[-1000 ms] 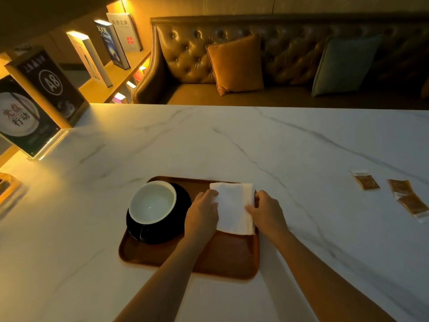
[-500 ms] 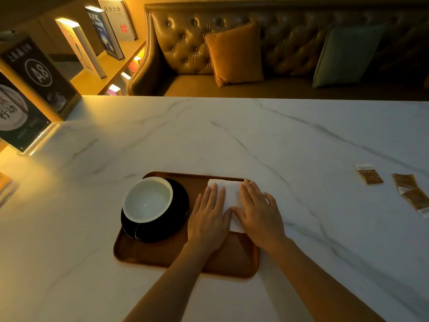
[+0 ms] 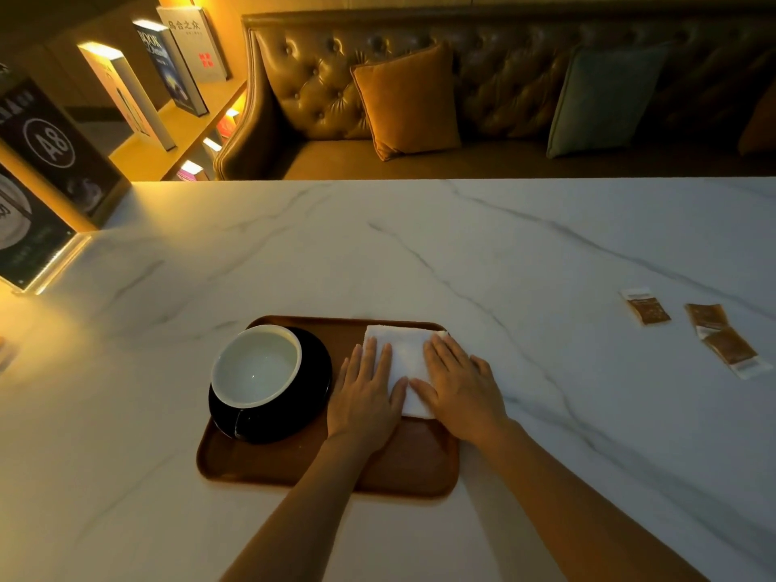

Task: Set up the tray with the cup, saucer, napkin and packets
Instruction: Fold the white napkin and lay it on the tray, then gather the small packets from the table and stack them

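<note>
Napkin [image 3: 404, 355]: white, folded, lying on the right half of the tray [image 3: 268, 472], far edge close to the tray's far rim. Pressed flat under both hands. Left hand [image 3: 366, 396] palm down, fingers straight and together, covering the napkin's left edge and the tray just beside it. Right hand [image 3: 461, 386] palm down, fingers spread a little, covering the napkin's right edge, with the outer side reaching over the tray's right rim. Neither grip closed: both flat and released, grasping nothing, only resting on the cloth. Strip of napkin visible between the two hands; near corner showing under the right thumb.

Cup [image 3: 255, 365], white inside and empty, seated on the black saucer [image 3: 313, 386] in the tray's left half, just beside the left hand but apart from it. Dark handle at the cup's near side, hard to make out.

Tray on the white marbled desk [image 3: 462, 254], near its front edge. Three packets [image 3: 646, 308] well apart to the right on the desk, brown with pale ends; two of them overlapping or touching, cannot tell which.

Beyond the desk, a tufted sofa [image 3: 319, 90] with an orange cushion [image 3: 409, 100] and a green cushion [image 3: 604, 98]. At the left, lit books [image 3: 126, 96] upright on a shelf and a dark sign [image 3: 50, 140] marked A8, partly cut off by the frame. Print on the packets too small to read.
</note>
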Tool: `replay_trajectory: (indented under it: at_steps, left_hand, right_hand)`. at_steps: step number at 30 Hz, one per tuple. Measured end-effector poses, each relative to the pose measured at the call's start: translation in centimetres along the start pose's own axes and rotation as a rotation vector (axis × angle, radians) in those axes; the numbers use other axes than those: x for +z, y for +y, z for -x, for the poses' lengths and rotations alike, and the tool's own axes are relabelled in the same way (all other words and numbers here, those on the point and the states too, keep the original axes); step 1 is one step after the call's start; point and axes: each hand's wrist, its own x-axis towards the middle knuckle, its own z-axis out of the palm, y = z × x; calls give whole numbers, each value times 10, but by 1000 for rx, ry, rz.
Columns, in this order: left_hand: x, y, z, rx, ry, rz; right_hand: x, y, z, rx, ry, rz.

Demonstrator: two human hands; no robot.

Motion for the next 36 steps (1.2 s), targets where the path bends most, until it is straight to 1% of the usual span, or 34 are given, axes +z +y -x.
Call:
replay_trajectory:
  at_steps: [3, 7, 9, 13, 19, 27, 31, 36]
  left_hand:
    - [-14, 7, -5, 19, 41, -30]
    - [-37, 27, -17, 35, 67, -34]
    - [-48, 41, -25, 45, 66, -21]
    - [-66, 77, -45, 115, 57, 0]
    - [-76, 153, -74, 237, 56, 37]
    - [-46, 255, -109, 458, 36, 70]
    - [-17, 289, -127, 562, -6, 70]
    - [26, 313, -144, 659, -146, -3]
  right_hand:
    - [-20, 2, -4, -19, -52, 1]
    - [-56, 17, -7, 39, -70, -9]
    - [-73, 33, -5, 80, -47, -45]
    - [-102, 76, 9, 168, 34, -39]
    - [-127, 149, 40, 329, 166, -86]
    - [-131, 233, 79, 504, 298, -71]
    - [-117, 268, 88, 519, 298, -59]
    - [-94, 298, 89, 513, 245, -46]
